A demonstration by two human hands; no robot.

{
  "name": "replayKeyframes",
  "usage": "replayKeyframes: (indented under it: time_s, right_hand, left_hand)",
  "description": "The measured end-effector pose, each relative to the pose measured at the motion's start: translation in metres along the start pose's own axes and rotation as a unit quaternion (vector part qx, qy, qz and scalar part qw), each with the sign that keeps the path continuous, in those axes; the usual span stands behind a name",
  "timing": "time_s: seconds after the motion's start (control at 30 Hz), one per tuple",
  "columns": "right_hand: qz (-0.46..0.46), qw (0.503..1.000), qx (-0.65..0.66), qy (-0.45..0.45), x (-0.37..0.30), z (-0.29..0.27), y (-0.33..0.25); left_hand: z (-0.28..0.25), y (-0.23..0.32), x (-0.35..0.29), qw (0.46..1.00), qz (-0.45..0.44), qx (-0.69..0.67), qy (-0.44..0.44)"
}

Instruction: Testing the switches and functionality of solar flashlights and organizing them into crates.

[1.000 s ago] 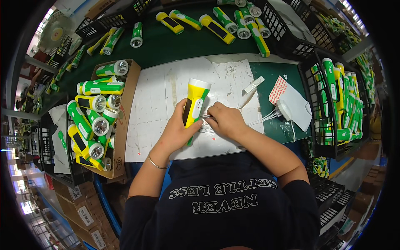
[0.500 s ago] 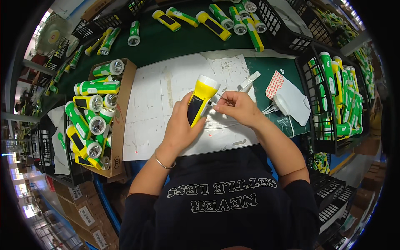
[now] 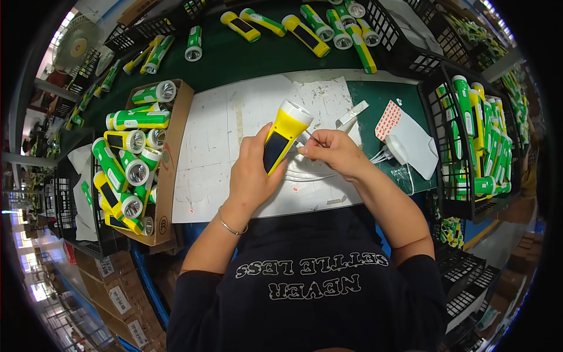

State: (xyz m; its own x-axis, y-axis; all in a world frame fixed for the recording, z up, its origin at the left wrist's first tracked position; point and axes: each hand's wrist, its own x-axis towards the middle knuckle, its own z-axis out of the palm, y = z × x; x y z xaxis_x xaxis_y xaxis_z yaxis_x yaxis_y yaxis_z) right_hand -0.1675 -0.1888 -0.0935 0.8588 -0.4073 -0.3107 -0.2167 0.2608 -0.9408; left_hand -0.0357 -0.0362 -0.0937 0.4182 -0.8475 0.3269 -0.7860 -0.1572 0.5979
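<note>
My left hand (image 3: 253,170) is wrapped round a yellow flashlight (image 3: 284,134) with a white head and a dark solar panel. The flashlight is held tilted, head up and to the right, above a white board (image 3: 217,141). Close to its right side, the fingers of my right hand (image 3: 335,151) are pinched on what looks like the end of a thin white cable (image 3: 311,176). Whether that end touches the flashlight cannot be made out. The cable lies in loops under my right hand and runs towards a round white piece (image 3: 396,149) on the right.
A cardboard box (image 3: 170,170) of green and yellow flashlights stands at the left. On the right is a black crate (image 3: 448,170) of more flashlights. Several flashlights (image 3: 306,35) lie along the green table's far side. A white sheet with red marks (image 3: 413,138) lies near the crate.
The flashlight in my left hand has turned slightly, its head a little higher and further right. My right hand stays pinched beside it. The whole view has shifted a little.
</note>
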Motion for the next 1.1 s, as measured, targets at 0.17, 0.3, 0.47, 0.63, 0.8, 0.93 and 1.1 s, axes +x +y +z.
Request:
replayKeyframes:
  time_s: [0.17, 0.3, 0.47, 0.63, 0.8, 0.93, 1.1]
  right_hand:
    - [0.005, 0.998, -0.057, 0.014, -0.001, -0.007, -0.007]
    - [0.001, 1.000, 0.003, 0.022, -0.002, -0.001, -0.005]
    - [-0.060, 0.987, -0.116, 0.092, -0.001, -0.002, 0.003]
    - [-0.027, 0.998, -0.002, 0.062, 0.002, -0.002, 0.009]
    - [-0.062, 0.994, -0.037, 0.084, -0.005, 0.003, 0.005]
    - [-0.063, 0.983, -0.163, 0.053, -0.022, 0.001, -0.005]
    - [-0.143, 0.962, -0.219, 0.079, -0.032, 0.014, -0.006]
  left_hand:
    - [0.001, 0.002, 0.000, 1.000, -0.001, 0.013, -0.017]
    - [0.007, 0.007, 0.000, 1.000, -0.018, 0.000, 0.013]
    - [0.011, 0.007, -0.002, 0.994, -0.097, -0.018, -0.038]
    - [0.021, 0.006, -0.008, 0.999, -0.041, -0.028, -0.013]
    - [0.028, -0.008, -0.005, 0.998, -0.045, -0.040, -0.020]
    - [0.010, -0.028, 0.007, 0.799, -0.319, -0.510, -0.030]
    - [-0.009, -0.026, 0.010, 0.404, -0.218, -0.876, -0.149]
